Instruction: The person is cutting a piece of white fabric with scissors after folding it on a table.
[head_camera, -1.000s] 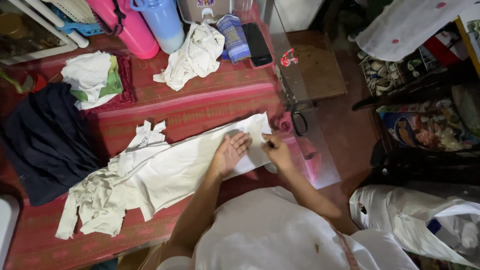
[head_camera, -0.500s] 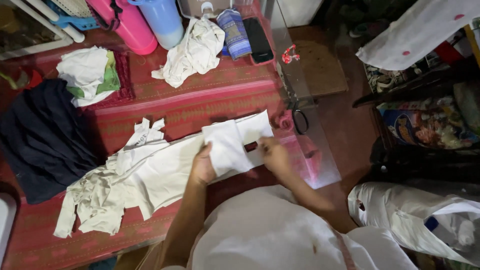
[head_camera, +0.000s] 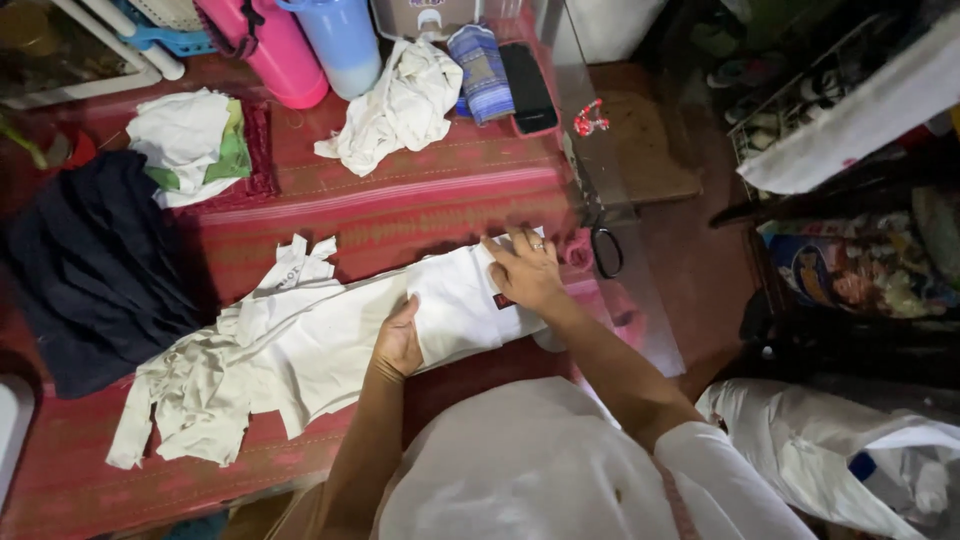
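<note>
A long white garment (head_camera: 330, 345) lies across a red cloth-covered table (head_camera: 400, 215), its right end folded over into a flat panel (head_camera: 455, 305). My left hand (head_camera: 398, 342) grips the panel's left edge with the thumb on top. My right hand (head_camera: 525, 272) presses flat, fingers spread, on the panel's right end near a small dark red label. Crumpled sleeves of the garment trail off at the lower left (head_camera: 190, 405).
A dark blue garment (head_camera: 85, 265) lies at the left, a white and green bundle (head_camera: 190, 145) behind it. A crumpled white cloth (head_camera: 400, 105), pink bottle (head_camera: 265, 45), blue tumbler (head_camera: 340, 40), phone (head_camera: 527, 85) stand at the back. Scissors (head_camera: 600, 245) sit by the table's right edge.
The flap of white cloth I held lifted half a second ago now lies folded flat. Both hands have come down onto it, the right one spread at its end.
</note>
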